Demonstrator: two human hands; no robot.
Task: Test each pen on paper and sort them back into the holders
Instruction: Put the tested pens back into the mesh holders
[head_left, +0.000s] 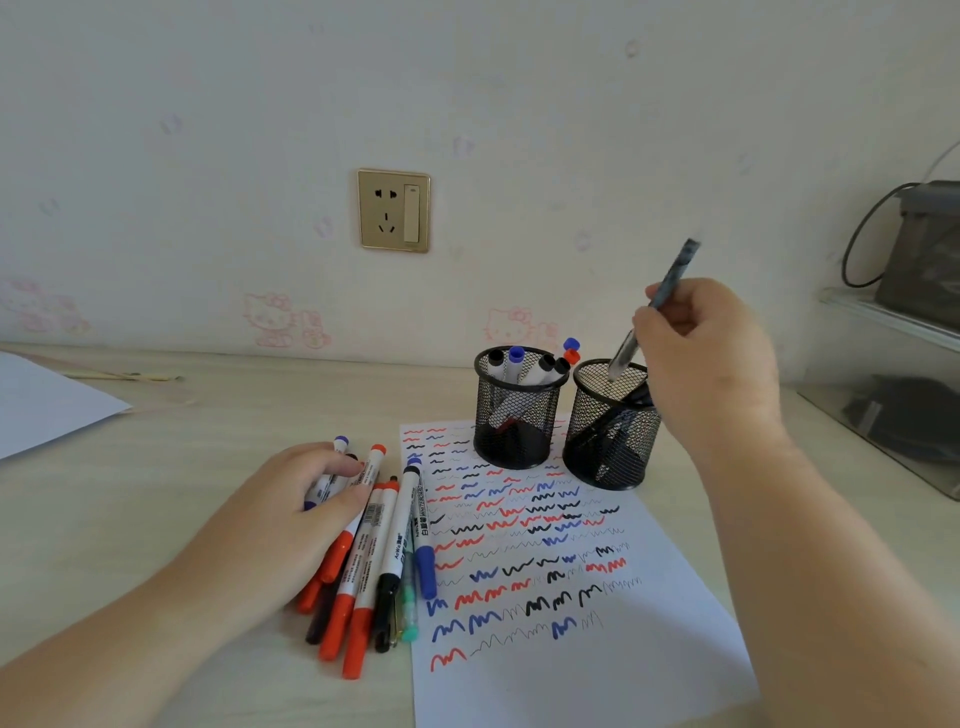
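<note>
Paper, a white sheet covered in red, blue and black squiggles, lies on the pale wooden desk. At the sheet's far end stand two black mesh holders: the left holder with capped markers, the right holder beside it. Above that one, the right hand pinches a slim grey pen, tip down at the rim. Left of the sheet, the left hand grips a blue-capped white marker atop a loose pile of markers.

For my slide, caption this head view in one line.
Right hand lowers a pen into the right holder; left hand grips a marker.
</note>
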